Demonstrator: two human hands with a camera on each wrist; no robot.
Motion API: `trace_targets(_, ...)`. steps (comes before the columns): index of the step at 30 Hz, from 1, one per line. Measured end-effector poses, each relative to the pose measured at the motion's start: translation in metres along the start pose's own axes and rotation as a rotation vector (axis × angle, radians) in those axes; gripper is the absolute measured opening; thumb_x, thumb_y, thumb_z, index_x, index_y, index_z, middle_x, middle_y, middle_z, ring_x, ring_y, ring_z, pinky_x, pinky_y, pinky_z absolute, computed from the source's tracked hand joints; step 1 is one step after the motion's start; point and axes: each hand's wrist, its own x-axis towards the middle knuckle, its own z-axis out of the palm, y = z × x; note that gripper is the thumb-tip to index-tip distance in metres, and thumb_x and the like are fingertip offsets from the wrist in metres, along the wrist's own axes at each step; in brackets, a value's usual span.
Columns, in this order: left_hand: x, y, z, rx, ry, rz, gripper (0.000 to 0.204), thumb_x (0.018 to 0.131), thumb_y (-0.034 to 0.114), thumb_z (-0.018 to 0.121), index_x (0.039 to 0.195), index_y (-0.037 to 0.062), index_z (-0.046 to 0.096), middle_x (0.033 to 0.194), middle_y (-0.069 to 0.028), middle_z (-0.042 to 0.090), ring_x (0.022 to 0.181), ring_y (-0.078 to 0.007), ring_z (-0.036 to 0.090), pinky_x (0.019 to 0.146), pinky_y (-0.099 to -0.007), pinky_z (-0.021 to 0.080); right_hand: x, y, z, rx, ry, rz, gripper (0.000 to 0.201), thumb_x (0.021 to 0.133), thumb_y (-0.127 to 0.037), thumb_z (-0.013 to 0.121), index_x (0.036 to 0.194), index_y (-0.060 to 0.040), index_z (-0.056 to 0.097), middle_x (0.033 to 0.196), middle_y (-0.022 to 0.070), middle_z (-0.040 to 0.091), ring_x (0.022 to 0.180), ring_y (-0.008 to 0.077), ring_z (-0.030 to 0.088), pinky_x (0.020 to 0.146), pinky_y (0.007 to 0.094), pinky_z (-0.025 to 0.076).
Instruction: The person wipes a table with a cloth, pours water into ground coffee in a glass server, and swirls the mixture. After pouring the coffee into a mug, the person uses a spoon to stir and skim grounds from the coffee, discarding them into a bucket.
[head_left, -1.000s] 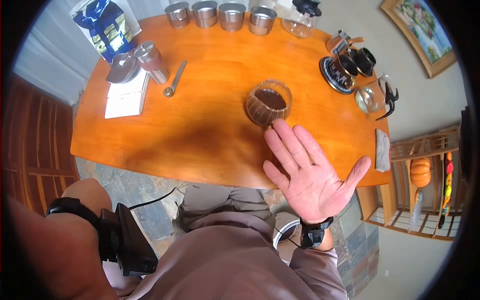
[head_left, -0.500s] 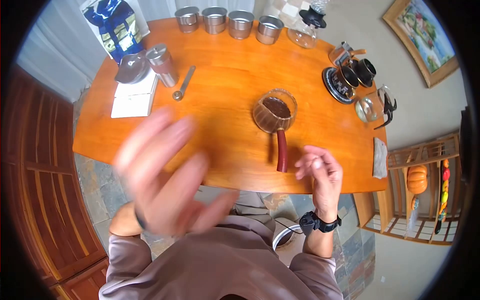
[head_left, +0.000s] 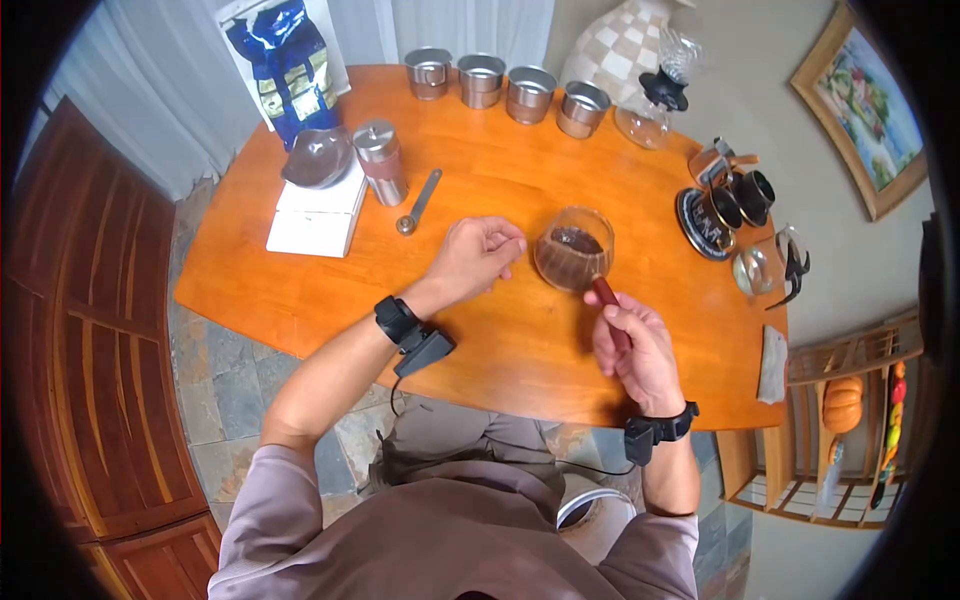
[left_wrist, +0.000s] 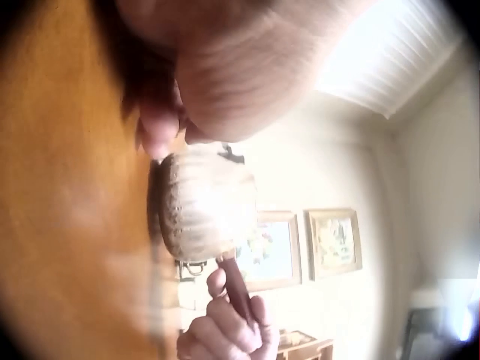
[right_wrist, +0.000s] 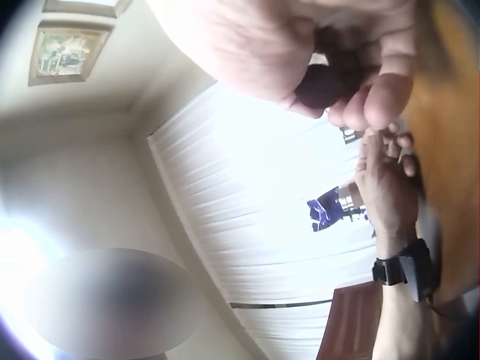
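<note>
A ribbed glass pot (head_left: 574,250) with dark contents stands on the wooden table, its dark red handle (head_left: 604,291) pointing toward the person. The right hand (head_left: 643,355) grips that handle, which also shows between the fingers in the left wrist view (left_wrist: 238,289). Just left of the pot is the left hand (head_left: 478,260), over the table with its fingers loosely bent and nothing visible in them. In the right wrist view the handle's dark end (right_wrist: 319,86) shows within the right hand, and the left hand (right_wrist: 390,191) lies beyond.
Several metal cups (head_left: 530,95) line the back edge. At left are a blue and white bag (head_left: 290,75), a grinder (head_left: 379,165), a bowl (head_left: 318,158) on a white box (head_left: 312,225), and a spoon (head_left: 420,200). Glass and black coffee ware (head_left: 710,220) and a grey cloth (head_left: 773,364) are at right.
The right hand has turned from palm up and taken hold of the pot's handle. The left hand has come over the table, beside the pot. The head view has shifted.
</note>
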Motion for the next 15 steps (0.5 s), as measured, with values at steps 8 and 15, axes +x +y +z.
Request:
trace_targets(8,-0.004,-0.001,-0.002,0.000,0.055,-0.002,0.018,0.096,0.014,0.062,0.104,-0.0019,0.065,0.073,0.0003,0.064,0.060,-0.0051,0.059,0.047,-0.0210,0.046,0.034,-0.014,-0.002,0.081,-0.044,0.049,0.024,0.098,-0.020,0.053,0.111,-0.0012,0.060,0.057,-0.0007,0.045,0.046,0.0079,0.037,0.042,0.0224,0.026)
trace_targets(15,-0.003,-0.001,-0.004,0.007,0.023,-0.033,0.016,0.096,0.014,0.062,0.101,-0.0010,0.065,0.072,0.0006,0.063,0.060,-0.0044,0.058,0.048,-0.0207,0.046,0.041,-0.026,-0.028,-0.050,-0.136,0.050,0.027,0.099,-0.021,0.051,0.111,0.0017,0.060,0.055,-0.0010,0.043,0.045,0.0079,0.036,0.041,0.0231,0.024)
